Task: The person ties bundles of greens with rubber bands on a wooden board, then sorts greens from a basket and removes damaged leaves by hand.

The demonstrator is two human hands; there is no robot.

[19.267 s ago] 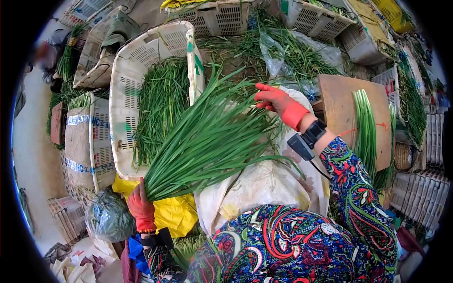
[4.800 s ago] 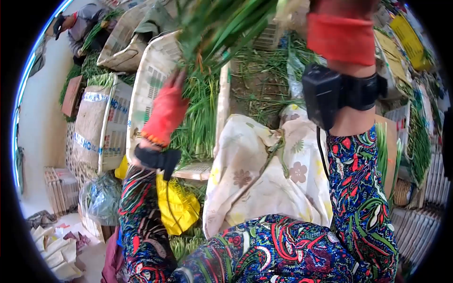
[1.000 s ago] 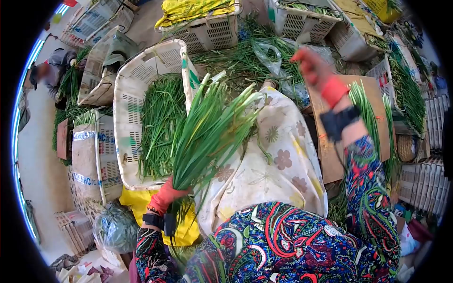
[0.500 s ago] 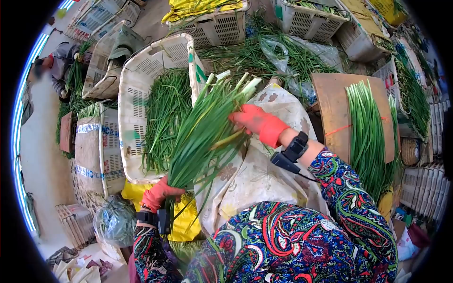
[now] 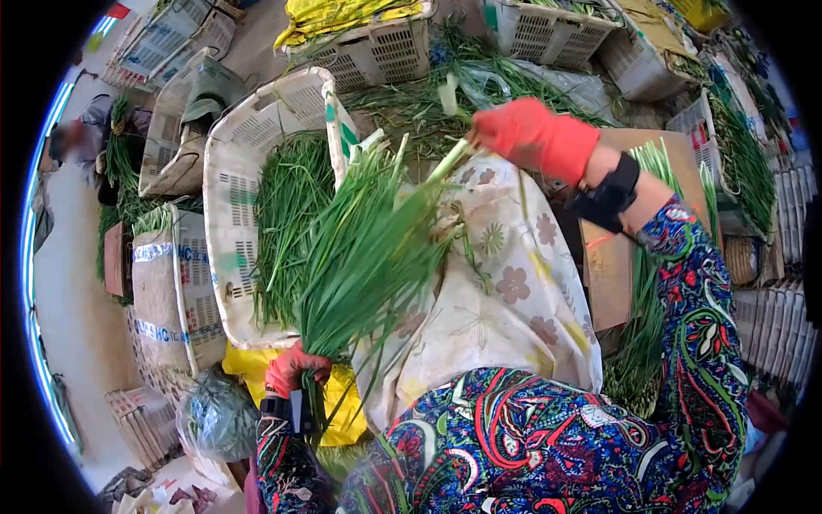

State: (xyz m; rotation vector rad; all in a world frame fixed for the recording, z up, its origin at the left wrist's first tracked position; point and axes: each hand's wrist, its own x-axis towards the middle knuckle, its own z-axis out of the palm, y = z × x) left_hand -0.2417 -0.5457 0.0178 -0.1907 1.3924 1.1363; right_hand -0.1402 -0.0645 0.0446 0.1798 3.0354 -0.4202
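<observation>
My left hand (image 5: 295,370), in a red glove, is wrapped round the leafy end of a bunch of long green stalks (image 5: 360,257). The bunch fans up and to the right over the cloth on my lap (image 5: 505,291), its pale ends pointing away from me. My right hand (image 5: 535,141), also gloved in red, pinches the pale end of a few stalks (image 5: 449,160) at the bunch's upper right. Left of the bunch, a white crate (image 5: 231,214) holds more loose green leaves (image 5: 295,223).
On the right a brown board (image 5: 608,283) carries laid-out stalks, partly behind my right arm. Further crates (image 5: 548,38) stand at the back, near leaves and clear plastic on the floor. A yellow bag (image 5: 342,411) lies below the white crate. Another person (image 5: 81,141) is at the far left.
Since half a second ago, my right hand has moved up and to the right from the bunch's middle, now pulling at pale stalk ends. My left hand still grips the bunch, and the view has shifted slightly.
</observation>
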